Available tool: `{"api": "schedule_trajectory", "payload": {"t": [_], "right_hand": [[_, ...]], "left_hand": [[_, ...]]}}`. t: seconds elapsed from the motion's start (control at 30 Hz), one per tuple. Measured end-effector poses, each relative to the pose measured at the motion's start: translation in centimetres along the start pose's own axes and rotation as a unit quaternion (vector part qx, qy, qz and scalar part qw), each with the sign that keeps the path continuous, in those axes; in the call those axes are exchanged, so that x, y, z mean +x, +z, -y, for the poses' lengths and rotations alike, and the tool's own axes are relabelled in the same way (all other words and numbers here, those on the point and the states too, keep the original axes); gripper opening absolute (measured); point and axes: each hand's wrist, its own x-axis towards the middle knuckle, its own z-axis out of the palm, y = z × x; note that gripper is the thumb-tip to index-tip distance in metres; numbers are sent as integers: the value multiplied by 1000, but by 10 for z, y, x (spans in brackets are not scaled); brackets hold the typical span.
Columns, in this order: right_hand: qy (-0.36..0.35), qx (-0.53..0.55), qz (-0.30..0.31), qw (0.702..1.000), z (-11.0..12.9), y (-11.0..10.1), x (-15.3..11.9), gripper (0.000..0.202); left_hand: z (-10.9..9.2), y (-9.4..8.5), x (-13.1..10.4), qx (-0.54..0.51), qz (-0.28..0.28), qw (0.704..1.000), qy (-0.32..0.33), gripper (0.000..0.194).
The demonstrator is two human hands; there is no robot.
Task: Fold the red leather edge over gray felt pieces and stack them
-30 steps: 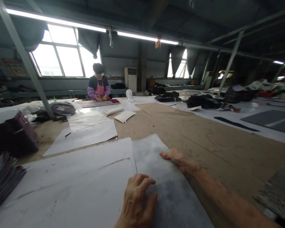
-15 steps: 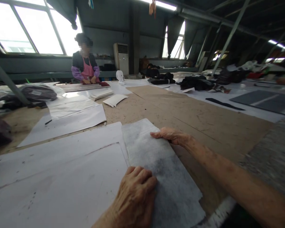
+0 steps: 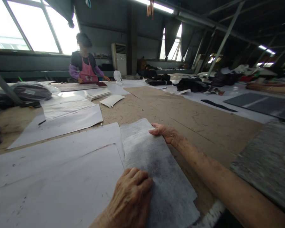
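A long grey-white sheet [image 3: 154, 158] with dark smudges and a ragged near corner lies in front of me, pointing away. My right hand [image 3: 162, 132] grips its far right edge, thumb on top and the other fingers mostly hidden beneath. Over the near left part rests my left hand [image 3: 133, 193], back upward and fingers curled in. What those curled fingers hold, if anything, is hidden under the hand. To the left, large white paper sheets [image 3: 68, 180] spread over the table and meet the grey-white sheet's left edge.
Brown board [image 3: 161, 104] covers the table's middle. Beyond lie a white stack [image 3: 97, 93], curved white pieces [image 3: 112, 100] and dark cloth [image 3: 192, 84]. A grey fibrous slab [image 3: 266, 167] is at right. A person in a pink apron [image 3: 88, 72] stands across the table, near a small fan [image 3: 117, 76].
My view has turned slightly right, so the scene shifts left. My hands keep about the same places on the sheet. The person opposite has moved one hand outward to the side.
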Motion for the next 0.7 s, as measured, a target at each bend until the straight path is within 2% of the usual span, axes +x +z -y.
{"api": "schedule_trajectory", "payload": {"t": [0.13, 0.27, 0.4, 0.5, 0.6, 0.7], "right_hand": [[-30, -58, -102, 993, 0, -5, 9, 41], [-27, -92, -139, 986, 2, 2, 9, 37], [-17, -103, -173, 979, 10, 4, 7, 33], [-11, -121, -235, 964, 21, -3, 4, 31], [-51, -163, -292, 941, 25, -3, -14, 29], [-113, -231, -267, 929, 10, 12, -56, 21]], "left_hand": [[11, 10, 0, 29, -34, 998, 38, 11], [24, 24, 2, 64, -76, 993, 64, 4], [21, 25, 1, 40, -74, 996, 33, 4], [14, 20, -1, 17, -62, 998, 9, 7], [10, 14, -1, 12, -50, 999, 4, 6], [6, 10, -3, 9, -33, 999, 4, 7]]}}
